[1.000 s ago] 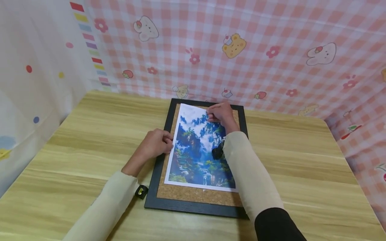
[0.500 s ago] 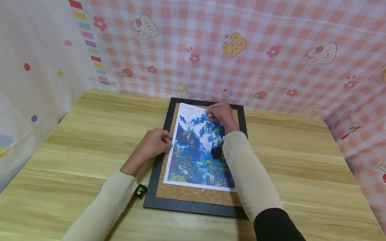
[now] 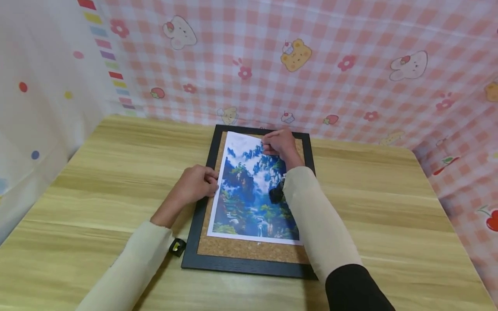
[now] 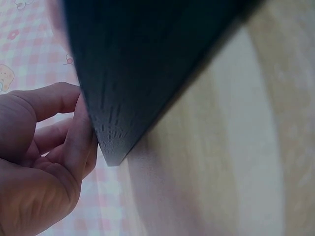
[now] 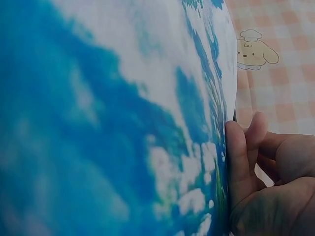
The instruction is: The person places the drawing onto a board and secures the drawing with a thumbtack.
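Note:
A landscape print (image 3: 249, 194) with a white border lies on the brown cork face (image 3: 225, 248) of a black-framed board (image 3: 241, 264). Bent fingers of my left hand (image 3: 191, 183) pinch the print's left edge, about midway along; the frame hides their tips in the left wrist view. At the print's top edge, toward its right corner, my right hand (image 3: 281, 144) grips the paper between thumb and fingers. The right wrist view has that thumb (image 5: 236, 152) against the painted surface. My right hand and forearm cover the print's right side.
The board lies on a light wood-grain table (image 3: 369, 194), its far end near a pink checked cloth (image 3: 241, 52) hanging behind. Small black wrist cameras (image 3: 177, 247) show at both sleeves. A tiny white speck sits on the cork below the print.
The whole head view shifts slightly left. Both hands keep the same places on the print, which stays put on the board.

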Available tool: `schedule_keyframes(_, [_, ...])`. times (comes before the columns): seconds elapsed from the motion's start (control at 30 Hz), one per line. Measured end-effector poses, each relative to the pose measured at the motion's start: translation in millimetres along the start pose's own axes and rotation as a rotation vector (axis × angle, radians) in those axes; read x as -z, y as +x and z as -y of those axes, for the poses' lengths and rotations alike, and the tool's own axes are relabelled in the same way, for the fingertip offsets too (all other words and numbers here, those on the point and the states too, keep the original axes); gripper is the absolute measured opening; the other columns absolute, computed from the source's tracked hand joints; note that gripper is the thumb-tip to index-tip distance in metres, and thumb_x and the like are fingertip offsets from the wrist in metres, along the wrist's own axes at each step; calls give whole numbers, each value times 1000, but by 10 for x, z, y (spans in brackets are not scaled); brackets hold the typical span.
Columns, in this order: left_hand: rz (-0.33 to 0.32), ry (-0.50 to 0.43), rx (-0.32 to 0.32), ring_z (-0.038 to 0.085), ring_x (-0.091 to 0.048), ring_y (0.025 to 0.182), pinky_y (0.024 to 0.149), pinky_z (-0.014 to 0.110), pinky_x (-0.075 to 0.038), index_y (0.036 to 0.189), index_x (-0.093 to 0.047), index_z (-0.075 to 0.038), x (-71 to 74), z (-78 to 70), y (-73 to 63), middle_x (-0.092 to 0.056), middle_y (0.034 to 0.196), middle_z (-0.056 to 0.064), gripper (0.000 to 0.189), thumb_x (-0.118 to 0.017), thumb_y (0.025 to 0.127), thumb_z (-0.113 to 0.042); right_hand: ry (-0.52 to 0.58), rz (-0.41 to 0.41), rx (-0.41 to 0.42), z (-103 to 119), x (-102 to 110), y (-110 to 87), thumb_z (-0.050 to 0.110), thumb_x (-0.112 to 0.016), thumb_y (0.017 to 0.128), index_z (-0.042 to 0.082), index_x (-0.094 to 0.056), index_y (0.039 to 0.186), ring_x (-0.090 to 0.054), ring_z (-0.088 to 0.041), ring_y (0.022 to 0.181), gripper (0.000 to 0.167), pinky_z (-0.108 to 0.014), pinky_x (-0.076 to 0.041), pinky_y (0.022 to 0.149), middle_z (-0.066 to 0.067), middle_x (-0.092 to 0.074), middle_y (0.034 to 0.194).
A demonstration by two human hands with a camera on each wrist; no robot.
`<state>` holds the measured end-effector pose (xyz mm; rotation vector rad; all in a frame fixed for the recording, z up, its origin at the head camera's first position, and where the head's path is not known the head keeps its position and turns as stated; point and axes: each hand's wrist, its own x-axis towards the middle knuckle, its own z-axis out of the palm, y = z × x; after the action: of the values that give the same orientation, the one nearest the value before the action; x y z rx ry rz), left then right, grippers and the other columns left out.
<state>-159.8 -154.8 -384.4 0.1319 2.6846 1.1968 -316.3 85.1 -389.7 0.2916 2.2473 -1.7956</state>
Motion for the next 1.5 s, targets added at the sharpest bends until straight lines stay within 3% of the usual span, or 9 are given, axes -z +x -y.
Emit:
schedule_keyframes(0.4, [-5, 36, 2, 18, -67, 76, 70, 32, -57, 114, -69, 7, -5, 11, 19, -70, 94, 14, 23, -63, 93, 0, 2, 9, -1, 31, -13, -35, 4, -70, 95, -5, -73, 106, -67, -16, 62, 14, -32, -61, 64, -14, -70, 85])
schedule_keyframes(1.0, [2, -16, 10, 19, -71, 78, 71, 32, -60, 117, -68, 8, -11, 14, 22, -70, 96, 15, 24, -62, 95, 0, -19, -2, 8, 15, 6, -16, 4, -70, 95, -4, -74, 110, -65, -14, 58, 18, -31, -61, 65, -11, -67, 79])
schedule_keyframes(1.5, [3, -2, 7, 18, -70, 77, 70, 32, -59, 117, -68, 8, -4, 10, 19, -70, 94, 14, 24, -63, 94, 0, -34, 18, -5, 19, 11, 4, 5, -70, 96, -5, -75, 110, -68, -14, 60, 18, -30, -61, 66, -12, -69, 83])
